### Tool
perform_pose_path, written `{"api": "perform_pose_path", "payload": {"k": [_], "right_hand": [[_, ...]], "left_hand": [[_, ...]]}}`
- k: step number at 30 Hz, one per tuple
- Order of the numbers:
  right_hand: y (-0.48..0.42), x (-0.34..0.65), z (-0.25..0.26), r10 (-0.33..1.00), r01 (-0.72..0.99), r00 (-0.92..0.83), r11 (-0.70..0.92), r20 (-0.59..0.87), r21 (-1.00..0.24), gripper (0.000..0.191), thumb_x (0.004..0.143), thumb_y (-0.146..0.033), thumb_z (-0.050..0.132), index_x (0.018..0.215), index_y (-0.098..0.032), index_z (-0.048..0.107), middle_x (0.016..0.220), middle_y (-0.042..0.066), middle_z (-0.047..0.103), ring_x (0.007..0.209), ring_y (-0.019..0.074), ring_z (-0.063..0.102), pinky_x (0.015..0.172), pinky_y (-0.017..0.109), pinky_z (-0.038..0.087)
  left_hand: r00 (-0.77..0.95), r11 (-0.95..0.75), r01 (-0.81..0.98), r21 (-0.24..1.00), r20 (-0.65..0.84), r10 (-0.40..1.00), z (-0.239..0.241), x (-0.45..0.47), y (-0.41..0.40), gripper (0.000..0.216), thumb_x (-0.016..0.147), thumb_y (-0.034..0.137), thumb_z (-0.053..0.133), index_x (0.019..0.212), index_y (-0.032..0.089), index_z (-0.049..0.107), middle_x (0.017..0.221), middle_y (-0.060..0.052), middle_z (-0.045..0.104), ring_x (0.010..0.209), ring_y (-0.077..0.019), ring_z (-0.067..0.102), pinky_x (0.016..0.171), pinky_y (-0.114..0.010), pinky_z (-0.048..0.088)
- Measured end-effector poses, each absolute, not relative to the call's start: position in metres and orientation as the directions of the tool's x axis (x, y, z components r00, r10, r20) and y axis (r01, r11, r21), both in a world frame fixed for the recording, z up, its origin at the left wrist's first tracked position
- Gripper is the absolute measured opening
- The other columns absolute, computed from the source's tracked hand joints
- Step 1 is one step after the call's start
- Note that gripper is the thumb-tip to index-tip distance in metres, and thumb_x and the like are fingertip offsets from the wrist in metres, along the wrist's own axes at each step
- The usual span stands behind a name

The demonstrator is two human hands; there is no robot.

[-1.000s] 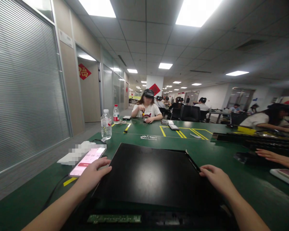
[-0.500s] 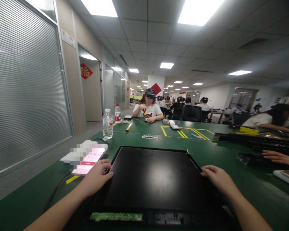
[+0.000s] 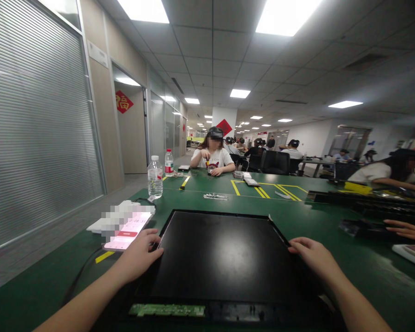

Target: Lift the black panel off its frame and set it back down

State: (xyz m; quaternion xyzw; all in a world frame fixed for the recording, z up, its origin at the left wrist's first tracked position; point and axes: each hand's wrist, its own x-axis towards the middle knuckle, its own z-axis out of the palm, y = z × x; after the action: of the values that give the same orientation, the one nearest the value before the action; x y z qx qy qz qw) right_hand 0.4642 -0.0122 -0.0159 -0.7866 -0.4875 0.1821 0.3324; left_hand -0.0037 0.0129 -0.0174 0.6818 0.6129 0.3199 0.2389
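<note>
A large flat black panel [image 3: 221, 253] lies on the green table [image 3: 363, 263] in front of me, with a green circuit strip [image 3: 166, 310] along its near edge. My left hand [image 3: 138, 256] grips the panel's left edge, fingers curled over it. My right hand [image 3: 314, 258] holds the right edge the same way. A phone with a pink timer screen [image 3: 127, 230] lies just left of my left hand.
Two water bottles [image 3: 155, 177] stand at the far left. White papers [image 3: 124, 214] lie beside the phone. A person sits across the table. A co-worker's hand [image 3: 404, 229] rests by dark trays [image 3: 383, 205] at the right. Yellow tape lines mark the table.
The panel's far edge has come down, so it lies flatter. My hands stay on its two sides.
</note>
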Motion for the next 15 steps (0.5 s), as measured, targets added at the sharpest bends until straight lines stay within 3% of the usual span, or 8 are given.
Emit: {"api": "perform_pose_path", "payload": {"k": [5,9,15], "right_hand": [[-0.012,0.461,-0.015,0.89,0.67,0.454,-0.304,0.05,-0.677,0.029,0.066,-0.041,0.05,0.079,-0.022,0.068,0.075,0.003,0.071,0.079,0.0223,0.062,0.067,0.029,0.04],[-0.013,0.459,-0.015,0.889,0.696,0.455,-0.323,0.047,-0.641,0.03,0.068,-0.039,0.048,0.082,-0.021,0.068,0.077,0.003,0.071,0.081,0.0216,0.062,0.068,0.028,0.04],[-0.014,0.455,-0.012,0.89,0.71,0.455,-0.335,0.04,-0.619,0.03,0.07,-0.037,0.046,0.082,-0.021,0.067,0.079,0.003,0.072,0.082,0.0214,0.062,0.068,0.028,0.04]], "left_hand": [[0.091,-0.199,0.681,0.705,0.188,0.978,-0.021,-0.007,0.015,0.042,0.063,0.037,0.06,0.1,0.017,0.065,0.124,-0.013,0.047,0.118,-0.0311,0.043,0.093,-0.042,0.041],[0.271,-0.352,0.769,0.534,0.227,0.936,-0.019,-0.014,0.013,0.045,0.069,0.042,0.057,0.11,0.022,0.059,0.128,-0.01,0.044,0.119,-0.0298,0.042,0.102,-0.046,0.031],[0.5,-0.482,0.717,0.505,0.11,0.859,-0.002,-0.025,0.001,0.053,0.069,0.043,0.061,0.12,0.031,0.051,0.137,-0.005,0.038,0.125,-0.0274,0.037,0.104,-0.042,0.029]]}}
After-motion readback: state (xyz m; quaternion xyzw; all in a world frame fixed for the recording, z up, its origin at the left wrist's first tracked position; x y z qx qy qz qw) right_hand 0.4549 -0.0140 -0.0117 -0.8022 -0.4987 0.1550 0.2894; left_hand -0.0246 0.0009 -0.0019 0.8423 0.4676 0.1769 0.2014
